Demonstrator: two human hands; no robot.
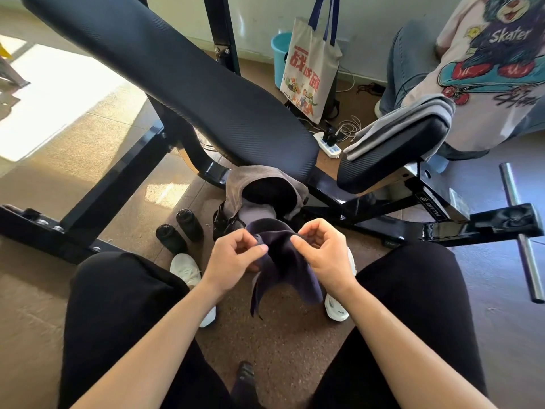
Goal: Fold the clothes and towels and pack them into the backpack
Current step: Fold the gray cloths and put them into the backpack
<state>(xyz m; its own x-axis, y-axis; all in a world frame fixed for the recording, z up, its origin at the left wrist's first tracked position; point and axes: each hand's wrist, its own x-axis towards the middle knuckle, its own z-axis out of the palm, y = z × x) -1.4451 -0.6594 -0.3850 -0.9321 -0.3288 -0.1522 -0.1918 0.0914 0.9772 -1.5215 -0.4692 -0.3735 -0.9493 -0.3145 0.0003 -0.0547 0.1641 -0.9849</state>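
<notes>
Navy cloth (283, 270): pinched along its upper edge, the rest hanging slack between the seated person's knees.
Left hand (233, 258): thumb and forefinger clamped on the cloth's left end, the other fingers curled.
Right hand (321, 255): the same pinch on the right end, close to the other hand.
Step in hand: by the look of it, squaring up a small towel or garment before the first fold. It is not folded yet.
Next move: probably spreading the two corners apart to pull the edge taut, then laying one half over the other.
Backpack (236, 184): at twelve o'clock from the hands, on the floor under the bench, mouth open. A pale grey item (256, 214) is already inside.
Folded grey towel (398, 128): at two o'clock on the bench seat (383, 163), waiting to be packed.
Floor (280, 343): brown, speckled, with a sunlit patch at ten o'clock.
Two dark bottles (180, 231): standing at ten o'clock, nearer the hands.
Room: a tote bag (309, 69) and a blue bucket (278, 45) at one o'clock by the wall; a second seated person at two o'clock.
</notes>
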